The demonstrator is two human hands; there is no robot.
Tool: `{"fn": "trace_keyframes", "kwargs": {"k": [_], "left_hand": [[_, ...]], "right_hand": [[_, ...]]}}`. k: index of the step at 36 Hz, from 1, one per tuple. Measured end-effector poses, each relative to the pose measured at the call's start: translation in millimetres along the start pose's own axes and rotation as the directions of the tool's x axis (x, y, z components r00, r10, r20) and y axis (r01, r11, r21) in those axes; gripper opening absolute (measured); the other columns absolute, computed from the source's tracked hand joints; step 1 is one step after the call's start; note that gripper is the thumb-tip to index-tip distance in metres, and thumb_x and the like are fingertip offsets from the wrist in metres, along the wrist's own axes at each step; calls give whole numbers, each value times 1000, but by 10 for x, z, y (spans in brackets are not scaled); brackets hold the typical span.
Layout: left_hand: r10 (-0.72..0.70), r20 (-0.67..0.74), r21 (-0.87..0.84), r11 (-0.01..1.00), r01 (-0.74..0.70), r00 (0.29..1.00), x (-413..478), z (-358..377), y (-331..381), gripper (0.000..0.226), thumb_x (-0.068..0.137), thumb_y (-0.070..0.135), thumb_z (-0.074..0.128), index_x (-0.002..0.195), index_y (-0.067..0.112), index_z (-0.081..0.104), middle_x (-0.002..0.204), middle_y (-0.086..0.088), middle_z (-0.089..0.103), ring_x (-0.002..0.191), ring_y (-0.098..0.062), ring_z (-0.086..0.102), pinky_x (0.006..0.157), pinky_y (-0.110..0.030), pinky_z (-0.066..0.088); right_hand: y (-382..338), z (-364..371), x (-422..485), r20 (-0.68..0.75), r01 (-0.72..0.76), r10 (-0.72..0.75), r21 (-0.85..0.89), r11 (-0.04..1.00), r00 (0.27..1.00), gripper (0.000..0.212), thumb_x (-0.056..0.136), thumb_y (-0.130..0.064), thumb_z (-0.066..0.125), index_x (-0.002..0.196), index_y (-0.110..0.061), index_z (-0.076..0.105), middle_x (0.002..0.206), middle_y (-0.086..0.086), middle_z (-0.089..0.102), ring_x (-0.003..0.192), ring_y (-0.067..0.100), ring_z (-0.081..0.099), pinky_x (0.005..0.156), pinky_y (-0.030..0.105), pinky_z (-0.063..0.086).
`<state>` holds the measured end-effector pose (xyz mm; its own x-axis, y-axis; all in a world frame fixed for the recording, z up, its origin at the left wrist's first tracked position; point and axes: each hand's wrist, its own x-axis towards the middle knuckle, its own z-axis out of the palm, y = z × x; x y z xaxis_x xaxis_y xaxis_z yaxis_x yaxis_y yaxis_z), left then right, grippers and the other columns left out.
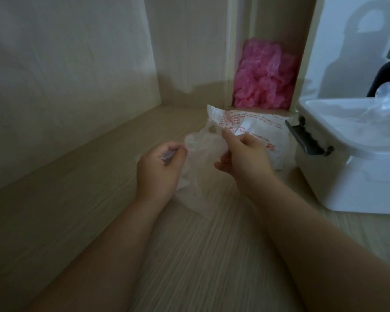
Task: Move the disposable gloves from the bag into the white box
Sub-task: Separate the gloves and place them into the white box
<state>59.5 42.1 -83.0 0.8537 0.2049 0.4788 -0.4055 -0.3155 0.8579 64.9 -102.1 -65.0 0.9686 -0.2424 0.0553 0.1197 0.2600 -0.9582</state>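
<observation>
Left hand and right hand both clutch a clear glove wad left of the white box, not yet in it; clear plastic already inside, so probably midway.

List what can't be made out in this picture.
Head view only:
- Red print on the bag: blurred, unreadable.
- Inside of the white box: hidden by its rim, cut off by the right edge.
- Glove held between left hand and right hand: one or several, crumpled film hides it.
- Black object: cut off at right edge.

Bare forearms; the right hand perhaps wears a ring.
</observation>
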Motion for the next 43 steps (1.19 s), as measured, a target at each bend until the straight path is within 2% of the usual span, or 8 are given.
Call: {"fn": "trace_keyframes", "kwargs": {"k": [10,14,16,22,28,34,38,43], "left_hand": [[75,204,-66,996,-63,976,-59,40,48,23,90,10,62,75,27,65,63,24,66,62,11,59,61,-9,44],[103,269,-21,995,-101,958,-80,37,17,31,87,7,66,69,32,66,60,23,64,60,10,57,58,-12,45],[92,252,-25,996,-89,963,-68,30,7,28,85,8,69,64,27,66,57,18,61,57,8,53,55,-14,42],[22,148,-34,999,-17,989,-33,21,12,31,93,28,60,64,17,64,62,7,58,63,-1,51,63,-24,40],[-51,-18,-64,997,50,999,28,0,75,28,95,31,56,68,30,64,67,14,63,60,8,52,62,-11,41],[-16,-33,-181,984,10,999,143,62,369,25,98,21,51,74,22,58,69,11,57,60,7,49,61,-13,39],[-110,5,-413,905,102,994,268,68,697,19,84,29,63,76,12,64,76,-9,60,73,-19,55,71,-33,42],[-82,2,-405,911,76,997,346,147,1048,15,90,19,63,84,5,62,71,-8,59,59,-12,57,54,-20,45]], "right_hand": [[27,104,-117,354,100,-43,-144,985,934,8,84,-5,60,87,-1,66,73,9,60,69,19,56,67,33,46],[42,73,-107,390,168,-87,-180,969,917,26,68,-15,65,91,-4,63,77,7,65,76,19,64,71,36,53],[28,65,-118,367,174,-86,-214,961,926,8,81,-10,62,86,-5,65,78,7,65,72,16,62,69,34,54],[-3,25,-53,117,114,-92,-200,973,989,33,97,-17,45,65,-15,53,67,0,53,63,13,51,60,29,48],[-34,9,-113,-26,180,-193,-245,953,981,25,89,-17,51,70,-1,51,69,7,43,63,16,41,61,31,36],[-361,125,-217,24,351,-363,-317,881,931,42,80,-6,55,47,-18,32,41,-10,29,43,8,29,42,23,25],[-795,79,-267,-3,437,-473,-378,816,881,30,77,-7,58,57,-16,38,51,-4,37,51,11,36,53,30,35],[-1237,-188,-235,-49,378,-414,-320,868,909,26,77,-22,65,96,-25,48,89,-2,59,85,18,60,86,45,52]]}}
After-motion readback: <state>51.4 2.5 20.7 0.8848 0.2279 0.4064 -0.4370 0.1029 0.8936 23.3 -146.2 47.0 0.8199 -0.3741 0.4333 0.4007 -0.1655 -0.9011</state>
